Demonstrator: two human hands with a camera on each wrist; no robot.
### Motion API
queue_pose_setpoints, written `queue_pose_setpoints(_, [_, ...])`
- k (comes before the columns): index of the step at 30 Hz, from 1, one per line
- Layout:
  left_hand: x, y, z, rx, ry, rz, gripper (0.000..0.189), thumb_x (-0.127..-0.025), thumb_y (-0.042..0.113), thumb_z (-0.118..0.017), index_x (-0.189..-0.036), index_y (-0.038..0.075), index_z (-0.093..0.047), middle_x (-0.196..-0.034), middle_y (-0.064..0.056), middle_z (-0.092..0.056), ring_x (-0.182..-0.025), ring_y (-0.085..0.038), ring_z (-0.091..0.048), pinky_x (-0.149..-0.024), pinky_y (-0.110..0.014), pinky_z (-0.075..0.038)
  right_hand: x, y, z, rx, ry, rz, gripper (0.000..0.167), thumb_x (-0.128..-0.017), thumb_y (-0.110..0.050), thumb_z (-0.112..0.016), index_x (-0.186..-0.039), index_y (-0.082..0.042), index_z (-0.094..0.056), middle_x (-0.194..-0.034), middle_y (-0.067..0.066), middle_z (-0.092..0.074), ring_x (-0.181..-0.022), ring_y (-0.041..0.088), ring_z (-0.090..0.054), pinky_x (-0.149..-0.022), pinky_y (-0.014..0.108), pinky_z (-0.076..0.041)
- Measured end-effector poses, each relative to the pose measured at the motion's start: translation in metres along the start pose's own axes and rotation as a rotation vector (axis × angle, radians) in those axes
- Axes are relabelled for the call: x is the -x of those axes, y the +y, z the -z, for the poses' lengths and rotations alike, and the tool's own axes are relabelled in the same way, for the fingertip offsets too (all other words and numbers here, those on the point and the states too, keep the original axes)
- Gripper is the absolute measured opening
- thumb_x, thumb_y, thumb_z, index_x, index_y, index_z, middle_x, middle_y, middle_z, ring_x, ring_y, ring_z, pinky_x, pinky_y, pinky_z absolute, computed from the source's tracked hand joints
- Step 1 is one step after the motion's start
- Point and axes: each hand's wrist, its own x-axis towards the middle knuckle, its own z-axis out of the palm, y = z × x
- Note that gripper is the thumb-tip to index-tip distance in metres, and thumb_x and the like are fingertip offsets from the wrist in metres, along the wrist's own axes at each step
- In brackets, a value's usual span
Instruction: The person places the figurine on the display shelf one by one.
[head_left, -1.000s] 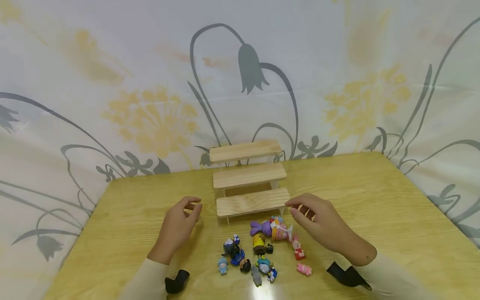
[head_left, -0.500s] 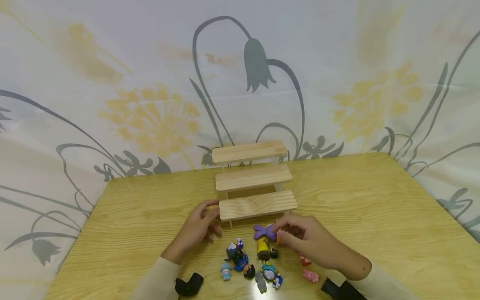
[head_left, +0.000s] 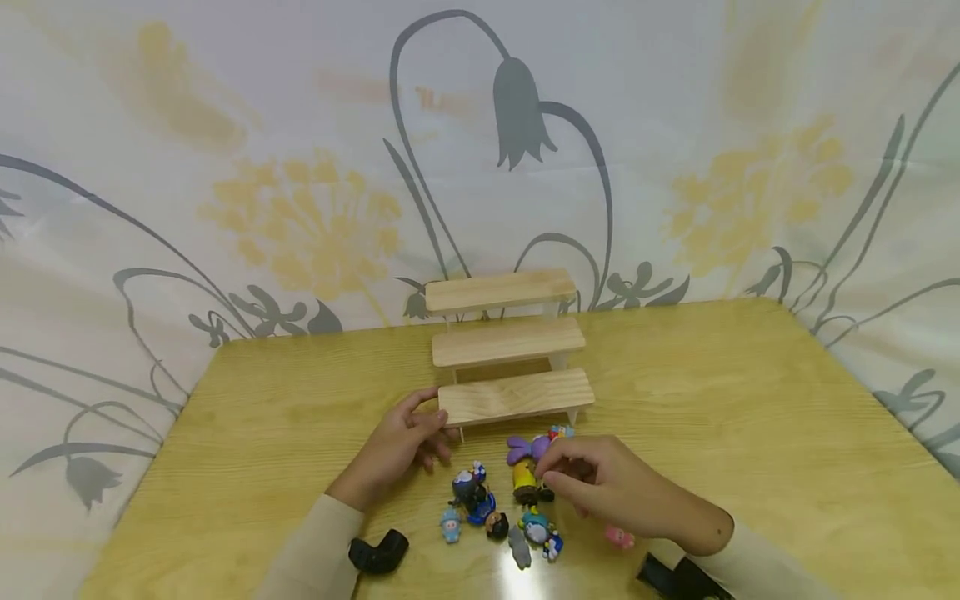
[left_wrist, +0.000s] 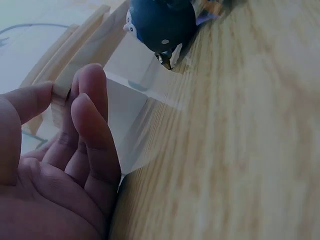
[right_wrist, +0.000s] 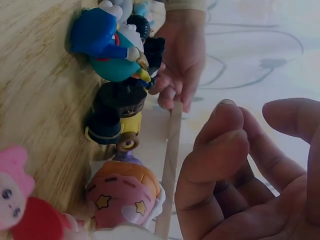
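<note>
My left hand (head_left: 401,442) pinches the left end of the lowest board of a three-tier wooden display stand (head_left: 517,396), thumb on one side of the board and fingers on the other in the left wrist view. My right hand (head_left: 618,492) hovers over toy figurines, its fingers loosely bent with a gap between thumb and fingertips and nothing in it. Nearest to it are a purple figurine (head_left: 527,449), a yellow one (head_left: 523,479) and a pink piece with yellow stars (right_wrist: 122,200). A red-clothed pink figurine (right_wrist: 37,220) is hidden beneath this hand in the head view.
More figurines lie in front of the stand: a light blue one (head_left: 450,526), a grey one (head_left: 519,547), a teal one (head_left: 536,527) and a pink one (head_left: 619,537). The wooden table (head_left: 247,467) meets a flower-patterned cloth (head_left: 300,233) behind the stand.
My left hand has moved right and taken hold of the lowest board's end. The right hand has moved left and down from beside the stand to over the figurines.
</note>
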Motion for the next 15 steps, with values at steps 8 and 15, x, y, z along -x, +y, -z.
queue_pose_setpoints(8, [0.002,-0.003,0.008,0.020,0.019,-0.033,0.066,-0.105,0.025,-0.056,-0.157,0.001,-0.024,-0.098,-0.010,-0.075,-0.070,-0.011,-0.066,-0.062,-0.026,-0.056,-0.004,0.009,-0.005,0.085,-0.047,0.012,0.016,-0.100,-0.024,-0.063,-0.105,-0.011,-0.071,-0.089,0.001,-0.068,-0.072,0.001,-0.059,-0.061,0.023,-0.055])
queue_pose_setpoints(15, [0.000,-0.003,0.006,0.043,0.024,-0.028,0.063,-0.104,0.024,-0.057,-0.155,0.002,-0.028,-0.096,-0.007,-0.076,-0.067,-0.011,-0.064,-0.061,-0.026,-0.057,0.000,0.019,-0.008,0.185,-0.076,0.077,0.011,-0.095,-0.017,-0.070,-0.105,-0.012,-0.070,-0.087,-0.008,-0.067,-0.069,-0.004,-0.056,-0.057,0.020,-0.054])
